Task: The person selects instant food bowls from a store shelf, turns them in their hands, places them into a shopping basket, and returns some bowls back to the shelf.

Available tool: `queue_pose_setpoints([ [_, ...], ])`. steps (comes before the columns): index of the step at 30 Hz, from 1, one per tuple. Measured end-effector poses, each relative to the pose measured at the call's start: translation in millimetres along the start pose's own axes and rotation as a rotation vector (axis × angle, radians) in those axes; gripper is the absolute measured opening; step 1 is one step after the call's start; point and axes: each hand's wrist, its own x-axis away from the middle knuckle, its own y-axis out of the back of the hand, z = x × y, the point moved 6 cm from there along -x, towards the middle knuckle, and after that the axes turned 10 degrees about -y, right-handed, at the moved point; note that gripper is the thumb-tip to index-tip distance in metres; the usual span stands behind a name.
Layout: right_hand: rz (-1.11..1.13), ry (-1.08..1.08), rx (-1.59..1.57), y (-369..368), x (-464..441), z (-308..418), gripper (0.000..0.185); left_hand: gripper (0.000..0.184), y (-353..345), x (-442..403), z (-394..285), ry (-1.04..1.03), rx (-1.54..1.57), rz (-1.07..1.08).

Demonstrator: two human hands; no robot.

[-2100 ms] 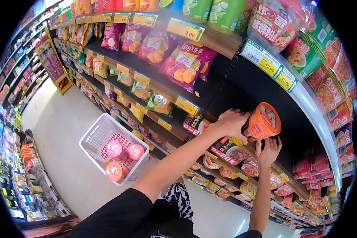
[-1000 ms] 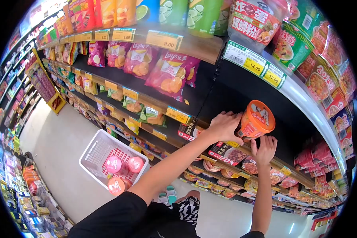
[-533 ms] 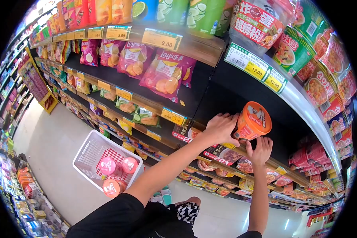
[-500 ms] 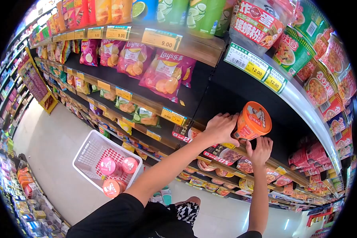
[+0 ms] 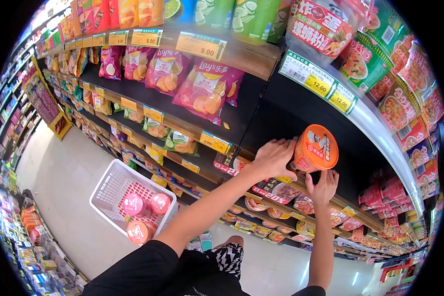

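An orange instant noodle tub (image 5: 319, 147) with a round printed lid is at the front edge of the dark shelf, its lid tilted toward me. My left hand (image 5: 276, 157) presses against the tub's left side, fingers bent and thumb low near its base. At the lower right, my right hand (image 5: 323, 186) touches the tub's underside with curled fingers. The tub sits between both hands; whether its base rests on the shelf is hidden.
On the floor to my left stands a white basket (image 5: 102, 195) holding pink and orange tubs (image 5: 141, 231). Pink chip bags (image 5: 207, 91) line the shelf at upper left. A curved metal shelf edge (image 5: 380, 129) runs at right, with noodle packs (image 5: 397, 106) beyond it.
The orange tub has turned and tilted slightly, so its lid faces me more. Both hands remain in nearly the same place around it. The basket appears shifted slightly in view.
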Motion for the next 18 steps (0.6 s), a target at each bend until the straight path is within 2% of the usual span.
queue_pose_setpoints([
  [18, -0.09, 0.032, -0.076, 0.5, 2.6, -2.6, 0.046, 0.121, -2.8, -0.6, -0.6, -0.014, -0.049, 0.0],
])
